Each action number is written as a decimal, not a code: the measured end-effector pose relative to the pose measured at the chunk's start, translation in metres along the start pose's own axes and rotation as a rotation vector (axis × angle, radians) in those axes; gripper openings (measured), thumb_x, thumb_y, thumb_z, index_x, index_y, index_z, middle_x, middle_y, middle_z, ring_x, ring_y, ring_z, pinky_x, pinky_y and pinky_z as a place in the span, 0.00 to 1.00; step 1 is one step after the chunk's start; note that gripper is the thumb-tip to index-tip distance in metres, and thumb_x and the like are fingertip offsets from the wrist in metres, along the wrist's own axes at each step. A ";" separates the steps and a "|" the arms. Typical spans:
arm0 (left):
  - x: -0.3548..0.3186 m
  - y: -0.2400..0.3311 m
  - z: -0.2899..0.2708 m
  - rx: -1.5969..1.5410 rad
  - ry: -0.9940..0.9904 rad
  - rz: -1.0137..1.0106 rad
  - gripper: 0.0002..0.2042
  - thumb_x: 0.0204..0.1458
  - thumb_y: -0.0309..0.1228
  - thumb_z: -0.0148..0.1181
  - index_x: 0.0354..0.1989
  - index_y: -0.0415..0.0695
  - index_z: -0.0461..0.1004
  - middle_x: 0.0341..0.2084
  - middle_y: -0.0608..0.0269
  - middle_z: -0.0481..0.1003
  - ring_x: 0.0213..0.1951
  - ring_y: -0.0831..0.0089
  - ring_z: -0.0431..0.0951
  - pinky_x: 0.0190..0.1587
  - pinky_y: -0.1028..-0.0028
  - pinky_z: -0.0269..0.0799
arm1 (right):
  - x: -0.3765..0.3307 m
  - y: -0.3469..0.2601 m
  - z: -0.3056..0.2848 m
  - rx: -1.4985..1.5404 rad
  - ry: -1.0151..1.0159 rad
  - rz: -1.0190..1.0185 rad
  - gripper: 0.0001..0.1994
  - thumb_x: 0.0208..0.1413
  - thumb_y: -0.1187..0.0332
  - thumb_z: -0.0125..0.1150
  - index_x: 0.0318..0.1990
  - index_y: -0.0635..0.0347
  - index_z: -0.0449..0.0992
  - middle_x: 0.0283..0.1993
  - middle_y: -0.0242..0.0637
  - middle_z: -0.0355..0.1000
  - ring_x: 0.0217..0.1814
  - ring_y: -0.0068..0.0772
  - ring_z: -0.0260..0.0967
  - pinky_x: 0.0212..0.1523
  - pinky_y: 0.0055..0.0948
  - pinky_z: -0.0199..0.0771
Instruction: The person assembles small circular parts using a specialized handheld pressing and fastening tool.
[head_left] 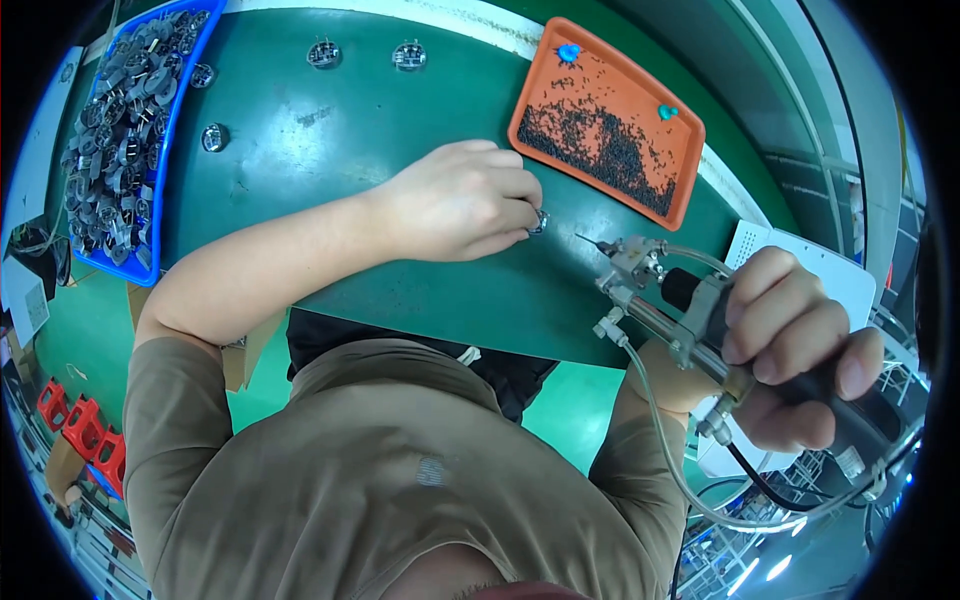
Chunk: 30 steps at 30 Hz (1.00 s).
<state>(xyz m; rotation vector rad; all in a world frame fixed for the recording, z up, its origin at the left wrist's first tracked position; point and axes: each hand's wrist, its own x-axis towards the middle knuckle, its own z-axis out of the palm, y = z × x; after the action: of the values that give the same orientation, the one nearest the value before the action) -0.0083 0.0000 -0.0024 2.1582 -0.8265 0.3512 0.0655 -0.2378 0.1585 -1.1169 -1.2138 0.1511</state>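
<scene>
My left hand rests on the green tabletop with its fingers closed on a small round metallic part, mostly hidden by the fingertips. My right hand is wrapped around a dark-handled powered screwdriver fitted with metal fittings and hoses. The thin tip of the tool points left, a short gap away from the part. An orange tray beyond both hands holds many tiny dark screws.
At the far left stands a blue bin heaped with grey and metallic parts. Several similar loose parts, including a round one, lie on the green table. A clear hose loops below the screwdriver. Red stools stand at lower left.
</scene>
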 end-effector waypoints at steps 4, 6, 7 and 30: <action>-0.001 -0.001 0.000 -0.041 -0.006 -0.042 0.05 0.50 0.29 0.71 0.35 0.45 0.84 0.41 0.68 0.80 0.43 0.66 0.79 0.47 0.65 0.74 | 0.001 0.001 -0.002 0.066 -0.014 0.034 0.22 0.67 0.49 0.62 0.60 0.49 0.69 0.31 0.27 0.69 0.25 0.24 0.67 0.32 0.30 0.60; -0.002 -0.002 0.001 -0.034 -0.015 -0.062 0.06 0.50 0.29 0.71 0.35 0.45 0.84 0.42 0.68 0.80 0.44 0.67 0.79 0.49 0.65 0.74 | 0.000 0.007 -0.002 0.050 -0.021 0.034 0.22 0.66 0.50 0.62 0.60 0.48 0.69 0.31 0.27 0.69 0.25 0.24 0.67 0.32 0.30 0.60; -0.002 -0.003 0.001 -0.037 -0.018 -0.064 0.06 0.50 0.29 0.71 0.35 0.45 0.84 0.42 0.68 0.80 0.44 0.67 0.79 0.49 0.65 0.74 | -0.001 0.009 -0.002 0.035 -0.030 0.034 0.21 0.66 0.50 0.62 0.60 0.48 0.69 0.31 0.27 0.69 0.25 0.24 0.67 0.32 0.30 0.60; -0.002 -0.004 0.005 -0.026 -0.016 -0.046 0.06 0.50 0.31 0.71 0.36 0.45 0.84 0.41 0.70 0.80 0.43 0.68 0.78 0.49 0.66 0.73 | -0.003 0.033 0.010 0.094 -0.148 0.027 0.19 0.66 0.50 0.64 0.55 0.46 0.67 0.30 0.26 0.69 0.24 0.23 0.69 0.31 0.28 0.65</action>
<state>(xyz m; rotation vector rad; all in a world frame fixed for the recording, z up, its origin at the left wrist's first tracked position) -0.0070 -0.0009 -0.0089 2.1551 -0.7853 0.2988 0.0712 -0.2174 0.1313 -1.0548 -1.3095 0.3134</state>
